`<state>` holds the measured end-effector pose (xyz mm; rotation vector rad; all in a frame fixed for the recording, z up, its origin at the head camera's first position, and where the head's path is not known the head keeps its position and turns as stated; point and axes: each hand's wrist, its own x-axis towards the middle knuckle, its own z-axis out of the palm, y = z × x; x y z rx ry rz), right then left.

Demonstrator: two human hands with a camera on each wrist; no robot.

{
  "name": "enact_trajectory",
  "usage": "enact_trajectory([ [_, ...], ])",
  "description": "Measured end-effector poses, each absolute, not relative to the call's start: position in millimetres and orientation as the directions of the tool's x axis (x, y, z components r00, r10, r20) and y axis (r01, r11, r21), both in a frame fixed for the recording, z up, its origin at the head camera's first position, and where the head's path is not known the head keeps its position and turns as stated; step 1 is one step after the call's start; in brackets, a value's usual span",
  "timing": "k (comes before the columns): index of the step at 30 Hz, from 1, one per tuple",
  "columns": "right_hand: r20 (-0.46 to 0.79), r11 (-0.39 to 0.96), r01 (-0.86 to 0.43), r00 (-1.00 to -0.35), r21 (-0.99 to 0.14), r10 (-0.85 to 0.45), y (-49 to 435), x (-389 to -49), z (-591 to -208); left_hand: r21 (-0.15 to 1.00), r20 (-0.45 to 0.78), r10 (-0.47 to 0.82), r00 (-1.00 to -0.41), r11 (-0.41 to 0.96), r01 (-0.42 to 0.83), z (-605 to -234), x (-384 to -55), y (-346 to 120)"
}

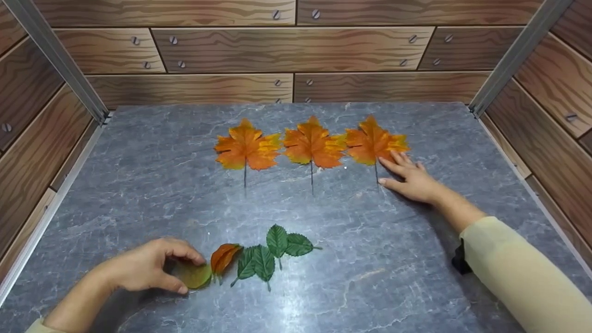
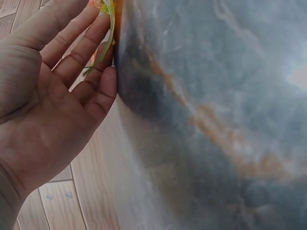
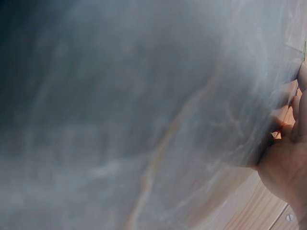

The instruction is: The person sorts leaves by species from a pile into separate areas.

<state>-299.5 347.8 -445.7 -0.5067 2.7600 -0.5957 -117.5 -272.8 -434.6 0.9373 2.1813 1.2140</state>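
My left hand (image 1: 143,266) curves its thumb and fingers around the edges of a rounded yellow-green leaf (image 1: 198,276) low over the table at the front left. The leaf shows edge-on at the fingers in the left wrist view, partly hidden in the head view. Farther back, my right hand (image 1: 414,180) lies with fingers spread, its fingertips at the lower right of an orange maple leaf (image 1: 372,141) and the thumb beside its stem. Two matching maple leaves, a middle one (image 1: 313,141) and a left one (image 1: 246,144), complete a row with it, stems toward me.
Beside the left hand stands a curled orange-brown leaf (image 1: 224,259). Several green serrated leaves (image 1: 264,263) lie to its right, some overlapping. The grey marbled table (image 1: 393,259) is bordered by wood-patterned walls (image 1: 291,48) and metal corner posts (image 1: 520,60).
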Motion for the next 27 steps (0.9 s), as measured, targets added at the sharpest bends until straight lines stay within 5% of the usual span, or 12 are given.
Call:
enact_trajectory([
  [17,-0.200,0.855,-0.267,-0.901,-0.445,-0.385,348.0,-299.8,-444.8,0.791,0.014,0.746,-0.666,0.399,0.463,-444.9,-114.6,-265.4],
  [27,-0.189,0.856,-0.273,-0.903,-0.439,-0.385,347.5,-298.7,-445.5,0.828,-0.003,0.756,-0.654,0.369,0.422,-442.8,-115.6,-270.4],
])
